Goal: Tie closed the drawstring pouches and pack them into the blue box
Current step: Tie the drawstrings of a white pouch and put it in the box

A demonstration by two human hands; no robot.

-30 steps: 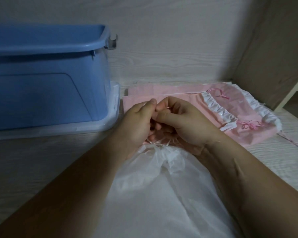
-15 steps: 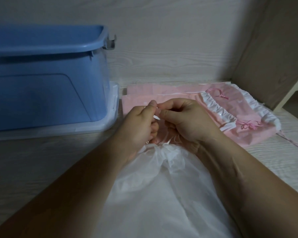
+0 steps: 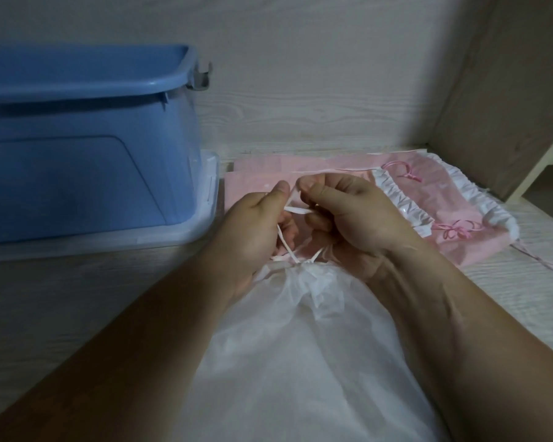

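White pouch (image 3: 300, 346) mid-tie, its gathered neck just below my two hands.

At far left the blue box (image 3: 87, 148) stood open. My left hand (image 3: 256, 231) pinched the drawstring (image 3: 295, 210), which ran crosswise to my right hand (image 3: 354, 218), pinching the other end; both were equally near the neck. The pouch's length ran from the fingers back toward me. Pink pouches (image 3: 460, 224) lay flat at right. Since half a second before, the hands had parted slightly, baring more cord.
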